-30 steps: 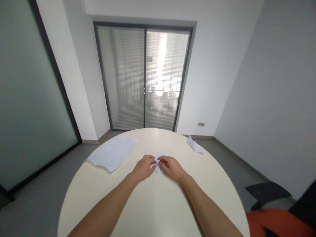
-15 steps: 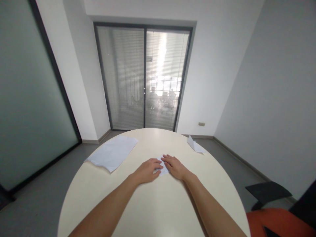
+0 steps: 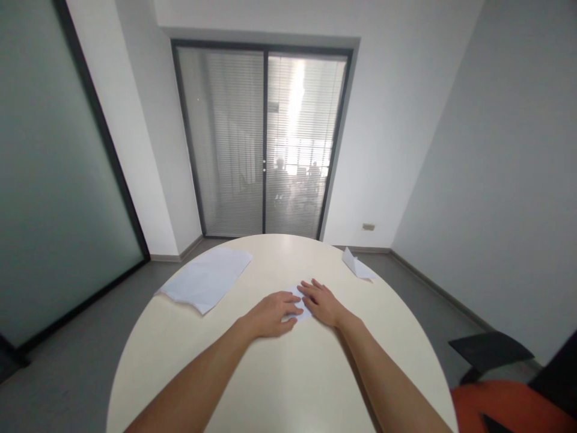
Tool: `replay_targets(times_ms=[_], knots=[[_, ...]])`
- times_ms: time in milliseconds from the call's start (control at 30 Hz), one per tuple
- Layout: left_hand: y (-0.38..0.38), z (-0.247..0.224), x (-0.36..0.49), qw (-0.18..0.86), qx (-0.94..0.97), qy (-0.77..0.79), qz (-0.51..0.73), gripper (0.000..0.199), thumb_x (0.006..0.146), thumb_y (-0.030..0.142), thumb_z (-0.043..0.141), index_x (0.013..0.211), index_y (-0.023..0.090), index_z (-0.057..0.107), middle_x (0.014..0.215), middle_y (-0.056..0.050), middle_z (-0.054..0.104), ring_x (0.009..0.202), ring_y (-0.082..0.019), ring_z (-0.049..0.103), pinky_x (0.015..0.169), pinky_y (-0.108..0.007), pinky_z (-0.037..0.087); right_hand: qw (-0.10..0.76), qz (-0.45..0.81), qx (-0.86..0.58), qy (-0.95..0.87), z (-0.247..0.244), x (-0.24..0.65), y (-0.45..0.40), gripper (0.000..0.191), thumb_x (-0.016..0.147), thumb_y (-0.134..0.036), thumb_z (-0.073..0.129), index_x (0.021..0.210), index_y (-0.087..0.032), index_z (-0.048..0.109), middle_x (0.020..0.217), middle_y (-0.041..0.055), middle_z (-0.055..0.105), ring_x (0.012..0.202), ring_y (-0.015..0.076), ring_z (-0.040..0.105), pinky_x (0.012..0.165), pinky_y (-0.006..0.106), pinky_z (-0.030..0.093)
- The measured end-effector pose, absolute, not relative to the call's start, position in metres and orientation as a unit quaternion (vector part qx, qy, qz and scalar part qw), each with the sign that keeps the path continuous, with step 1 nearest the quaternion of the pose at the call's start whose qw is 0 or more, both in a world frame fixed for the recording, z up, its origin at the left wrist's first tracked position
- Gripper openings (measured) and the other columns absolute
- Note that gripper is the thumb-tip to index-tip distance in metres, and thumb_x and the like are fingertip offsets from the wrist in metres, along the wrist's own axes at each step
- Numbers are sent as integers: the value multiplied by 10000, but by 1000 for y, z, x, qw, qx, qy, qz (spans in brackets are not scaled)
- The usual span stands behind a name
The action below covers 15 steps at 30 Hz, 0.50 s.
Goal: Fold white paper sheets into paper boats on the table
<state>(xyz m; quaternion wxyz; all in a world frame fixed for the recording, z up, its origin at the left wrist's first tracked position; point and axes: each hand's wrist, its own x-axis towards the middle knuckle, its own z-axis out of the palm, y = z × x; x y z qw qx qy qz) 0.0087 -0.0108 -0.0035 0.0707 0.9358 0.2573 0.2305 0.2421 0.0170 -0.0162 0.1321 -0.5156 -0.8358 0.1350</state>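
A small piece of white paper [image 3: 305, 313] lies flat near the middle of the round table [image 3: 288, 379], partly hidden under my fingers. From the left, my left hand [image 3: 273, 314] rests on it with fingers stretched out and a little apart. My right hand [image 3: 322, 304] lies across its right side, fingers extended and touching the paper. Neither hand grips anything. How the paper is folded cannot be made out.
A large white sheet [image 3: 207, 278] lies at the table's back left, its near edge curled. At the back right edge stands a folded piece of paper [image 3: 357, 266]. An orange chair [image 3: 509, 406] with a black armrest [image 3: 491, 349] is at the right.
My left hand has slid slightly nearer to me, and its fingers have spread a little more. My right hand has shifted slightly to the right. The other papers have not moved.
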Motion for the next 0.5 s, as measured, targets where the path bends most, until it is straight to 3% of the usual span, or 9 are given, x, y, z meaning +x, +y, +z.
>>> replay_targets(times_ms=[333,500], knots=[[-19,5,14,74,945,232,217,334,902,193,523,1156,297,714,1337,-48,593,1224,-229,541,1085,-376,413,140,144,-520,-830,-13,240,12,500,992,-422,363,1467,-299,460,1581,42,343,1477,364,207,1150,634,166],[-20,8,13,82,942,254,202,290,905,250,552,1136,303,719,1120,-58,627,1099,-213,566,990,-332,464,145,140,-521,-830,-14,240,13,496,993,-431,378,1463,-298,465,1574,58,354,1475,356,222,1145,632,177]])
